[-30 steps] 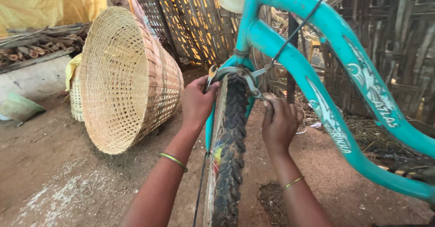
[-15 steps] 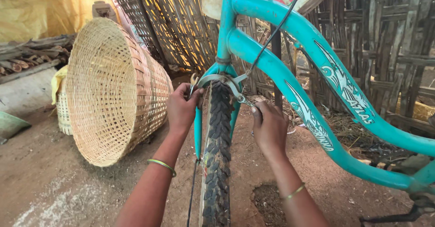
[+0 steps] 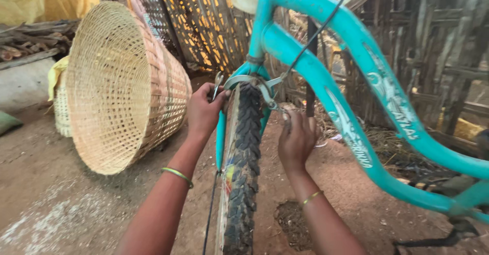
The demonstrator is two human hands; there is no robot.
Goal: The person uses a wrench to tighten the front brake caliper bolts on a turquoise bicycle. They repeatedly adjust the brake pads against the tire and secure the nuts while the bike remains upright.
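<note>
The two hands have hardly moved over the last second; what has shifted is the view, which has swung a little to the right, so the big woven cane basket [image 3: 119, 87] lying on its side now sits further left than before. The left hand [image 3: 204, 110] stays curled against the left arm of the silver metal rim brake [image 3: 249, 84] above the knobbly black bicycle tyre [image 3: 243, 168], thumb and fingers pinching the small metal end that sticks up there. The right hand [image 3: 296, 139] is still at the brake's right arm, fingers bent and lifted towards it, just under the point where the thin black brake cable [image 3: 318, 33] comes down; whether those fingers actually grip the metal I cannot tell from here. To my eye the work at the brake is going on unchanged, both sides being held at once. The turquoise painted bicycle frame [image 3: 356, 87] slants away to the right, above the bare earth floor [image 3: 61, 204], with a split-bamboo fence [image 3: 204, 21] behind.
</note>
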